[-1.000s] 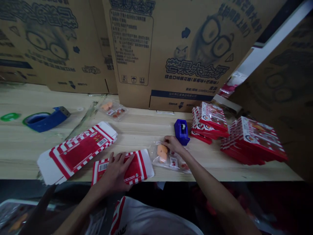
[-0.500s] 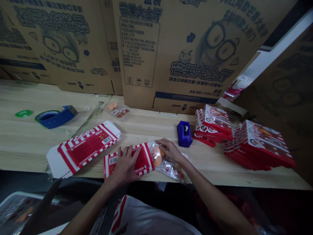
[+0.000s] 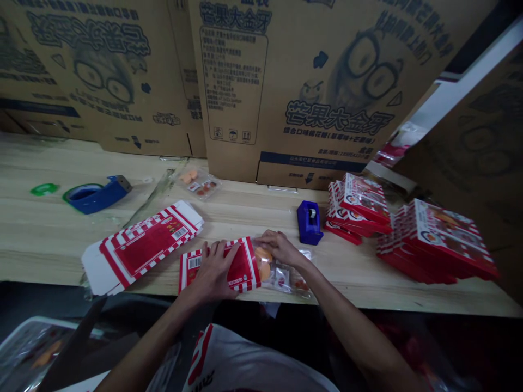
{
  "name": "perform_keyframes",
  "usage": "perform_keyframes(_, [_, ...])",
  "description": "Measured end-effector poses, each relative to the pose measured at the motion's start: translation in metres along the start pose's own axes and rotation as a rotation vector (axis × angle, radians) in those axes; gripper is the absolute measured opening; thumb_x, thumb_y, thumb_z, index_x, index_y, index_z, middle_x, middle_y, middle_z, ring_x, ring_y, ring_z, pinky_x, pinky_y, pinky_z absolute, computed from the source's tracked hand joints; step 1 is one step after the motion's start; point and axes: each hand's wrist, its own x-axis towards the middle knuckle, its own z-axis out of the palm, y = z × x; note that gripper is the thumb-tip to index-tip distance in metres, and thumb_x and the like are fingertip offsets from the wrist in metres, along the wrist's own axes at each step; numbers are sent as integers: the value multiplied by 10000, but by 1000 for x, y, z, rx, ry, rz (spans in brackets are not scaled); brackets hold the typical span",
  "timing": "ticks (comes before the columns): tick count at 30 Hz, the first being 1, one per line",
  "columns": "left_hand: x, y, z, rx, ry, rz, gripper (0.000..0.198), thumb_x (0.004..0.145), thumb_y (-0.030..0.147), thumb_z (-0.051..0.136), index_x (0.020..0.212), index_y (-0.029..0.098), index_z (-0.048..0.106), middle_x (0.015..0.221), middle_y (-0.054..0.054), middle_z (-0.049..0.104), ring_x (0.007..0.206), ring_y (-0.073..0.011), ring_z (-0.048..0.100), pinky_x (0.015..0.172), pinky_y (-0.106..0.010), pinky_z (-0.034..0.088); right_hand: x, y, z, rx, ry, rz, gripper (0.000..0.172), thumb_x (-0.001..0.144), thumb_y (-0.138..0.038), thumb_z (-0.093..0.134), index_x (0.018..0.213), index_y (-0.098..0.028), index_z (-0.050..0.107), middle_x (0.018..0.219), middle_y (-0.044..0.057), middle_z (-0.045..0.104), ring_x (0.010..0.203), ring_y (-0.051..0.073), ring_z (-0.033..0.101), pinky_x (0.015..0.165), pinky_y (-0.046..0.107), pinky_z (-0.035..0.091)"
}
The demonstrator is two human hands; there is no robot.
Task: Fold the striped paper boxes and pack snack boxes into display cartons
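The light is dim and cool, strongest across the pale counter (image 3: 253, 209), while the space below its front edge sinks into near-black. Small glints sit on the clear plastic bag (image 3: 281, 280). The right-hand cardboard (image 3: 461, 179) is murky with shadow. Fine print looks soft, and wide-angle distortion tilts the large carton (image 3: 286, 65).

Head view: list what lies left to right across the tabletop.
Green ring, blue tape dispenser, red-white cartons, red box under left hand, clear packet at right hand, small dispenser, smaller box stack, larger box stack.
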Motion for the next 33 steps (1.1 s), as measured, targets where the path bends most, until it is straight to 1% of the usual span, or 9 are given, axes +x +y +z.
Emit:
perform_keyframes(5, [0,1,-1,-15,-18,-4,1152,444,487,753,1437,151,275,1366,-223,375,1270,-392,323,1087,-594,108,-4,-4,4,-16,66,2,319,859,-82,532,1042,-265,719,907,35,647,910,180,576,930,372,345])
perform_keyframes(8, [0,1,-1,-33,-45,32,1129,440,479,758,1423,157,306,1382,-213,372,1267,-392,326,1093,-593,97,-7,0,11,-73,2,43,332,859,-81,520,1032,-282,719,976,43,639,983,198,555,987,443,286])
perform_keyframes(13, [2,-2,0,-59,-94,95,1112,441,469,764,1419,166,328,1376,-192,387,1269,-387,336,1101,-591,100,-17,7,16,-148,-105,83,340,887,-169,507,1155,-317,655,1272,77,532,1215,259,423,1053,569,147])
perform_keyframes(16, [3,-2,-1,-71,-111,116,1122,432,470,774,1419,173,330,1383,-188,384,1272,-390,337,1103,-587,107,-23,6,16,-139,-117,113,350,891,-168,495,1163,-326,649,1274,75,533,1244,269,397,1063,621,34])
perform_keyframes(19, [2,0,-2,-77,-123,95,1113,439,474,771,1417,185,327,1390,-183,386,1276,-391,335,1099,-586,121,-29,1,18,-107,-110,105,344,882,-158,510,1141,-327,661,1236,69,547,1235,258,409,1069,616,17])
perform_keyframes(27, [2,1,0,-67,-133,83,1139,445,484,763,1437,189,288,1414,-191,365,1283,-399,325,1086,-600,126,-30,10,27,134,15,104,312,875,-153,476,1100,-255,667,1146,62,670,1101,222,571,1096,558,96])
perform_keyframes(29, [1,0,0,-64,-128,96,1133,449,491,761,1434,175,300,1413,-200,366,1280,-399,329,1088,-596,127,-29,12,30,148,105,126,320,850,-129,490,1100,-235,659,1105,63,688,1049,215,590,1087,514,184])
perform_keyframes(31, [1,0,0,-65,-125,105,1119,456,497,758,1429,170,312,1406,-201,377,1277,-396,335,1092,-593,123,-28,10,32,119,173,137,306,826,-101,501,1058,-204,672,1064,80,686,1019,212,582,1016,441,312])
perform_keyframes(33, [0,0,1,-67,-122,109,1109,462,501,754,1426,169,317,1406,-201,378,1282,-396,332,1094,-591,118,-27,6,31,53,163,129,277,825,-94,507,1012,-192,687,1030,83,669,1005,212,565,961,405,344])
